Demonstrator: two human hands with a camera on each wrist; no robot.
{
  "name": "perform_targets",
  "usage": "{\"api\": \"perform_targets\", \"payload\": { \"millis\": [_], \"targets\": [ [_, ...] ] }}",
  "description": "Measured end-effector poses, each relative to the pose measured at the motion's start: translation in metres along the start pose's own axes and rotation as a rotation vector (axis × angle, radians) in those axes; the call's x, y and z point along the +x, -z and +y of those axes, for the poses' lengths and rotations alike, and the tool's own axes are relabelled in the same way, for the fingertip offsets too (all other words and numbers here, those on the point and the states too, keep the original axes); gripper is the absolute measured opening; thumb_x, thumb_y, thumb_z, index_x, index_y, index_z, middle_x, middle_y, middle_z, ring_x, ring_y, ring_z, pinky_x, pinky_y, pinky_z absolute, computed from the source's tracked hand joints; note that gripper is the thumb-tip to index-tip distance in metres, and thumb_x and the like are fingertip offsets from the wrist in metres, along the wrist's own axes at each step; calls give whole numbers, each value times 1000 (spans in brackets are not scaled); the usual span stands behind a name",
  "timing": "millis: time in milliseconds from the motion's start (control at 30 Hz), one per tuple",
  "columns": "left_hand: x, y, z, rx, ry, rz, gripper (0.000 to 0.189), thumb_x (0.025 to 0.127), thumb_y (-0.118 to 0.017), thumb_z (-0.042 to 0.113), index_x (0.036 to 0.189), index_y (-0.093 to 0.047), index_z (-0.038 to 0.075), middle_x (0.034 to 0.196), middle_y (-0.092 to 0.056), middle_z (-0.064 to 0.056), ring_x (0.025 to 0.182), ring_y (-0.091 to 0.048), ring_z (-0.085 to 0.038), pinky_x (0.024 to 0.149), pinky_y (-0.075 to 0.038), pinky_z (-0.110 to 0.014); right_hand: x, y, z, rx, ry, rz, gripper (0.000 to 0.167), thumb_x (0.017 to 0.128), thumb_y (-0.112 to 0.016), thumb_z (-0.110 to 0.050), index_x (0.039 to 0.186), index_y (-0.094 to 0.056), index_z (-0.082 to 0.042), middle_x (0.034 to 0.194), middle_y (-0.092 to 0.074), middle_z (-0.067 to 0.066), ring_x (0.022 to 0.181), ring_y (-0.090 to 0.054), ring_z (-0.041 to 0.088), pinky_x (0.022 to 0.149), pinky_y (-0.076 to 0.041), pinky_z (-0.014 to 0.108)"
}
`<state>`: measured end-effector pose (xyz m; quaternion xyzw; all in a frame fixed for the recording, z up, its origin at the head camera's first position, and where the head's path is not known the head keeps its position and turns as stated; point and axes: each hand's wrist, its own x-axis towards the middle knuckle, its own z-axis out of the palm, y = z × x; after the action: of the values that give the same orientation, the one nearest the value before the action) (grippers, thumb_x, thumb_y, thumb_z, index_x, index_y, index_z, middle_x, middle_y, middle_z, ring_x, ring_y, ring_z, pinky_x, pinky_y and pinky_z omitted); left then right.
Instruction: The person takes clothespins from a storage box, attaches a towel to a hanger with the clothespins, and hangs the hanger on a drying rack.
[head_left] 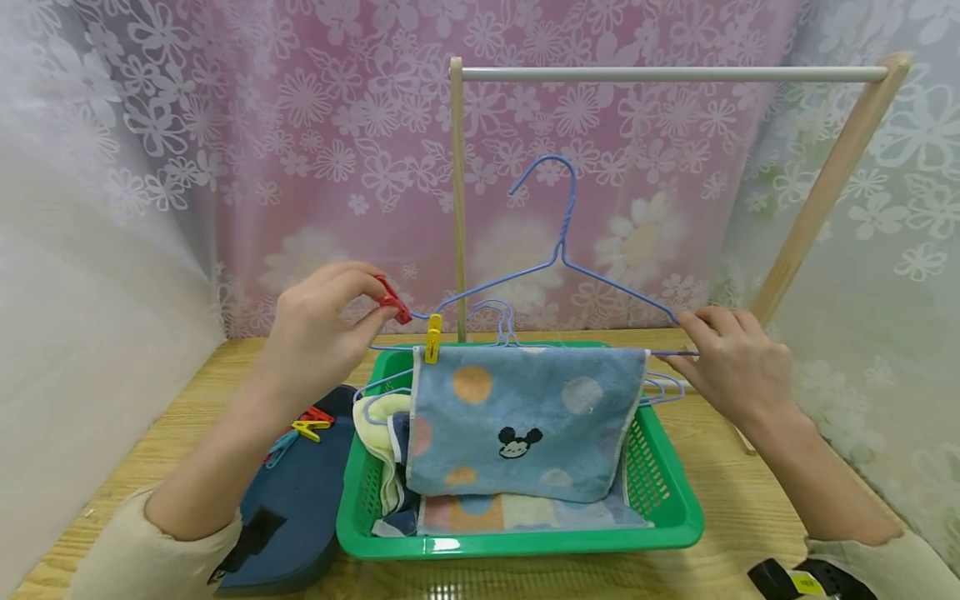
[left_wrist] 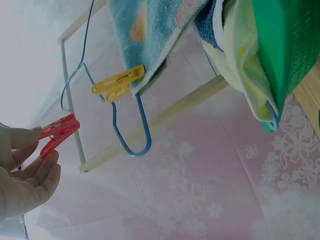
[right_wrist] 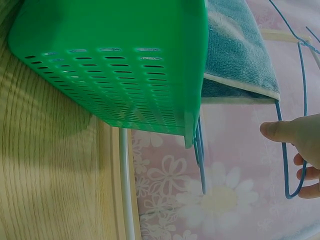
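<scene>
My left hand [head_left: 318,321] pinches a red clothespin [head_left: 393,302] between thumb and fingers, near the left end of a blue wire hanger [head_left: 567,212]. In the left wrist view, the red clothespin [left_wrist: 61,132] stands apart from the hanger. A blue dotted towel [head_left: 540,417] with a mouse face is draped over the hanger's bottom bar. One yellow clothespin [head_left: 432,339] clips the towel's upper left corner. At the other end, my right hand [head_left: 738,362] grips the hanger's right corner; its thumb and fingers show around the wire [right_wrist: 285,165] in the right wrist view.
Below the towel stands a green basket [head_left: 517,546] with folded cloths and more hangers [head_left: 501,321]. Left of it, a dark blue tray [head_left: 300,517] holds several clothespins [head_left: 309,427]. Behind rises a wooden rack with a white rod [head_left: 675,75], against a flowered curtain.
</scene>
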<state>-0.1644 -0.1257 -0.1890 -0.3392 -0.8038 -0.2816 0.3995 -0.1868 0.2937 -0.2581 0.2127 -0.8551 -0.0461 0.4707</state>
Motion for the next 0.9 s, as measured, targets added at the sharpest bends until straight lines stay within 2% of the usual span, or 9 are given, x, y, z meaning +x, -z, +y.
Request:
{"api": "perform_targets", "payload": {
  "millis": [167, 333, 633, 767, 900],
  "targets": [
    [4, -9, 4, 2, -70, -29, 10, 75, -71, -6, 82, -65, -1, 99, -63, -14, 96, -59, -25, 75, -51, -35, 0, 0, 0, 6, -6, -10, 58, 54, -87, -22, 105, -66, -4, 94, -62, 18, 81, -57, 41, 38, -43, 51],
    [8, -19, 7, 4, -148, -49, 9, 76, -69, -5, 82, -64, 0, 98, -60, -14, 93, -57, -25, 72, -50, -32, 0, 1, 0, 11, -5, -18, 59, 54, -86, -23, 106, -66, -3, 95, -62, 19, 82, -57, 41, 39, -43, 51],
    [21, -54, 29, -38, -291, -144, 15, 78, -61, -10, 91, -60, -3, 93, -55, -13, 78, -55, -21, 63, -46, -27, 1, -1, 0, -5, -6, -13, 59, 54, -87, -23, 105, -66, -4, 94, -62, 18, 82, -57, 41, 40, -43, 52],
    [29, -68, 39, -54, -298, -201, 17, 80, -57, -10, 94, -60, -3, 92, -54, -12, 73, -53, -19, 60, -44, -24, 2, -2, -1, -9, 4, -2, 59, 52, -86, -24, 104, -66, -3, 92, -62, 19, 79, -57, 42, 39, -43, 51],
    [37, -76, 45, -79, -249, -301, 22, 82, -56, -10, 103, -59, -3, 92, -53, -12, 74, -49, -18, 61, -40, -23, 4, -2, -2, -6, 4, -11, 59, 53, -86, -25, 104, -66, -4, 93, -62, 18, 80, -57, 42, 39, -43, 51]
  ]
}}
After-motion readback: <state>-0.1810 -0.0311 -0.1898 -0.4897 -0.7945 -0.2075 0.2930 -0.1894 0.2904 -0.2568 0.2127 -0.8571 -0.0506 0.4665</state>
